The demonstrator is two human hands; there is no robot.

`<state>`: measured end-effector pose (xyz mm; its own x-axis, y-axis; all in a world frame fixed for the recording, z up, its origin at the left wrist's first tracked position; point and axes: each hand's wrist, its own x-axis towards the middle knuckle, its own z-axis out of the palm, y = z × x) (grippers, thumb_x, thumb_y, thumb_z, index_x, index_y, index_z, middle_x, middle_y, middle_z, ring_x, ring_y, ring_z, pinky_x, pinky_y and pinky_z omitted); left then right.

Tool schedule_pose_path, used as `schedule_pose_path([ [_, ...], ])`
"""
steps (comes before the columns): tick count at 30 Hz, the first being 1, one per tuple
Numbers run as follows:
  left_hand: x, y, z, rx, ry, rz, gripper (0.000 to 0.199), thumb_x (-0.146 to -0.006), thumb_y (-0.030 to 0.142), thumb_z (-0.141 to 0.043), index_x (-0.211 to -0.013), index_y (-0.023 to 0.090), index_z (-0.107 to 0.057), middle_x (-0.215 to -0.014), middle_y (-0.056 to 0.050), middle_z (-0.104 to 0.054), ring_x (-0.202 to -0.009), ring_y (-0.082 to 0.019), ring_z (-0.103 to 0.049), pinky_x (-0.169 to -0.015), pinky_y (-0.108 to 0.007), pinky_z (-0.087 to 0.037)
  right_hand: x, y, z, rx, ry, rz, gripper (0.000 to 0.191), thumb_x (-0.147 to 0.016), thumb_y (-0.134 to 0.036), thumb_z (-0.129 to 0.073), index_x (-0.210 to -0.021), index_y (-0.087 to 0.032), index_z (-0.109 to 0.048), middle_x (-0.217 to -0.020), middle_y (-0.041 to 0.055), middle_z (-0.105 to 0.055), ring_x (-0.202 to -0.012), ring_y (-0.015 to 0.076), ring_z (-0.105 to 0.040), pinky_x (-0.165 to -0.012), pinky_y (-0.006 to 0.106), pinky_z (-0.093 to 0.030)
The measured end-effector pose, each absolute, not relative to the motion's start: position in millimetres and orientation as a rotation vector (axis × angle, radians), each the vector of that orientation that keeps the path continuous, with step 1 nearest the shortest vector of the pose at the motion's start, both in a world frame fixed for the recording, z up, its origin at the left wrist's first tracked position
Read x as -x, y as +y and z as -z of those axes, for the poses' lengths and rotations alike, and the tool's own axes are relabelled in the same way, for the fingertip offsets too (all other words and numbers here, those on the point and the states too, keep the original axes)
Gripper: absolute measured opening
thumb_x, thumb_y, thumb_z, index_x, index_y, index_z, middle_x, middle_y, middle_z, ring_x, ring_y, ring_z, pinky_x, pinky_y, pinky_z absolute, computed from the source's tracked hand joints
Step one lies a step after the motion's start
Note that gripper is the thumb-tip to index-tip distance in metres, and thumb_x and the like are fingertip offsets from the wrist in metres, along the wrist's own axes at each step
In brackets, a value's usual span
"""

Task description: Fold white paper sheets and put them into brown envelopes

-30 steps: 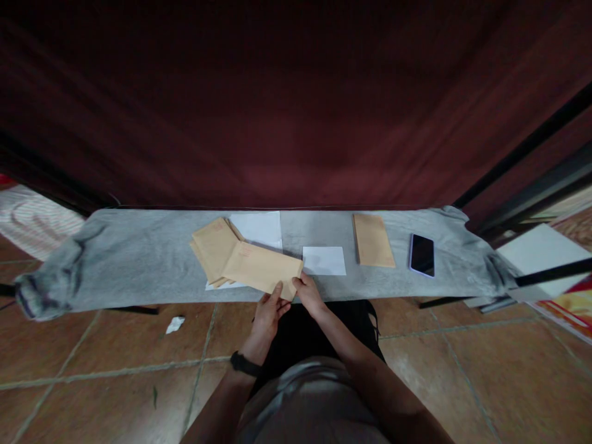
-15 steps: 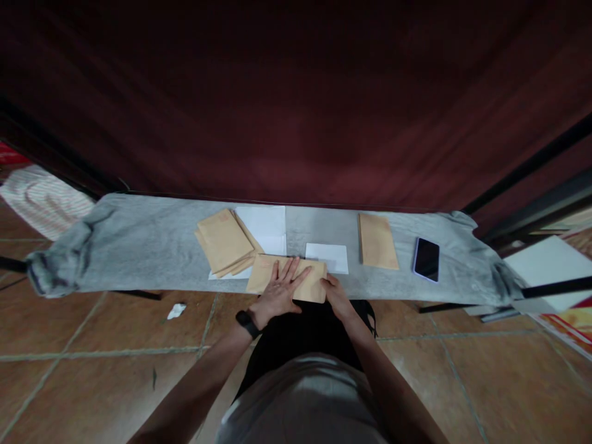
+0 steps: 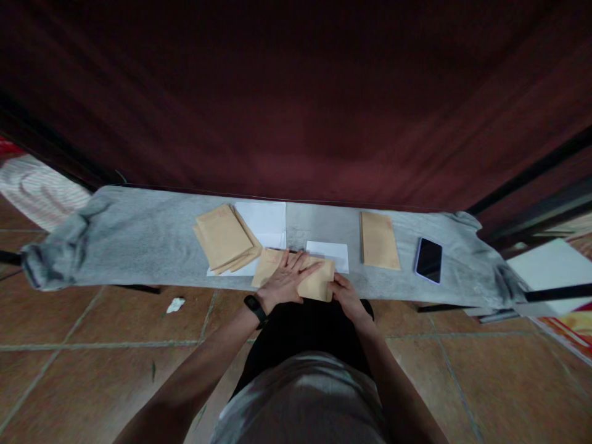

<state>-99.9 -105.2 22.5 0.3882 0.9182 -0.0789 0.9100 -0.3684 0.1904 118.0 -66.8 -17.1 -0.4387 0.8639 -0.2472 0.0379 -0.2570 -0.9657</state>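
Observation:
A brown paper envelope (image 3: 319,285) lies crosswise at the front edge of the cloth-covered bench, in front of me. My left hand (image 3: 284,283) rests flat on it with fingers spread, a dark watch on the wrist. At the envelope's right end, my right hand (image 3: 346,296) pinches its edge between thumb and fingers. Just beyond the envelope is a small white paper (image 3: 327,251), partly covered by it. To the left, a fanned pile of brown envelopes (image 3: 224,237) overlaps larger white sheets (image 3: 266,221).
More brown envelopes (image 3: 379,240) lie stacked on the right, beside a phone (image 3: 428,259) in a purple case. Grey cloth (image 3: 139,240) covers the narrow bench. A dark red curtain (image 3: 296,148) hangs behind it. Crumpled white paper (image 3: 175,305) lies on the tiled floor.
Both hands and the envelope have shifted slightly to the right. My left hand stays flat on the envelope and my right hand stays at its right end.

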Motion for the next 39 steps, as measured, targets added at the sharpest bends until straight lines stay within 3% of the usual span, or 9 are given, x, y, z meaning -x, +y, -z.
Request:
schedule_pose_path([
  [6,101,-106,-25,-2.51,1.628,-0.105,0.122,-0.064,0.05,-0.086,-0.161,0.033,-0.013,-0.166,-0.016,-0.023,-0.152,-0.04,-0.021,-0.121,-0.062,0.002,-123,-68,16,1.106,-1.113,-2.001,0.04,-0.068,-0.034,-0.069,-0.106,-0.022,-0.072,-0.097,0.002,-0.077,-0.083,0.0218,-0.07,-0.068,0.029,-0.054],
  [12,105,-107,-20,-2.468,1.624,-0.218,0.123,-0.064,0.051,-0.085,-0.161,0.03,-0.012,-0.163,-0.016,-0.029,-0.151,-0.038,-0.021,-0.122,-0.061,-0.002,-125,-63,23,1.103,-1.191,-1.988,0.034,-0.068,-0.032,-0.064,-0.099,-0.02,-0.07,-0.084,0.0024,-0.075,-0.074,0.0196,-0.069,-0.067,0.028,-0.054],
  [18,109,-102,-14,-2.475,1.582,-0.298,0.122,-0.065,0.053,-0.085,-0.161,0.027,-0.014,-0.157,-0.016,-0.037,-0.148,-0.037,-0.027,-0.122,-0.061,-0.007,-116,-64,29,1.338,-1.656,-1.376,0.02,-0.079,-0.031,-0.056,-0.093,-0.02,-0.064,-0.079,0.0026,-0.069,-0.071,0.018,-0.064,-0.072,0.032,-0.055],
  [25,109,-102,-8,-2.493,1.625,-0.313,0.122,-0.068,0.053,-0.084,-0.162,0.027,-0.011,-0.158,-0.017,-0.036,-0.149,-0.036,-0.028,-0.123,-0.06,-0.01,-121,-67,8,1.375,-1.755,-0.894,0.021,-0.092,-0.029,-0.051,-0.106,-0.02,-0.063,-0.107,0.0124,-0.066,-0.102,0.0252,-0.062,-0.096,0.042,-0.049],
  [31,104,-101,-9,-2.483,1.581,-0.31,0.122,-0.067,0.051,-0.084,-0.162,0.027,-0.011,-0.155,-0.016,-0.041,-0.145,-0.036,-0.034,-0.122,-0.06,-0.012,-129,-50,-2,1.124,-1.966,-1.587,0.02,-0.084,-0.022,-0.053,-0.086,-0.019,-0.073,-0.083,0.0022,-0.071,-0.08,0.018,-0.066,-0.076,0.028,-0.053],
  [35,102,-101,-13,-2.466,1.552,-0.312,0.122,-0.068,0.051,-0.083,-0.162,0.027,-0.009,-0.155,-0.015,-0.042,-0.144,-0.036,-0.036,-0.122,-0.059,-0.015,-132,-41,-6,0.971,-1.91,-1.918,0.036,-0.082,-0.027,-0.062,-0.116,-0.023,-0.071,-0.107,0.0002,-0.073,-0.097,0.0176,-0.067,-0.085,0.028,-0.054],
  [39,102,-102,-16,-2.51,1.507,-0.265,0.118,-0.071,0.045,-0.082,-0.162,0.028,-0.009,-0.152,-0.014,-0.044,-0.143,-0.034,-0.037,-0.122,-0.058,-0.015,-127,-32,-9,1.022,-2.131,-1.856,0.054,-0.073,-0.018,-0.07,-0.126,-0.027,-0.066,-0.119,0.0017,-0.071,-0.107,0.021,-0.066,-0.087,0.03,-0.056],
])
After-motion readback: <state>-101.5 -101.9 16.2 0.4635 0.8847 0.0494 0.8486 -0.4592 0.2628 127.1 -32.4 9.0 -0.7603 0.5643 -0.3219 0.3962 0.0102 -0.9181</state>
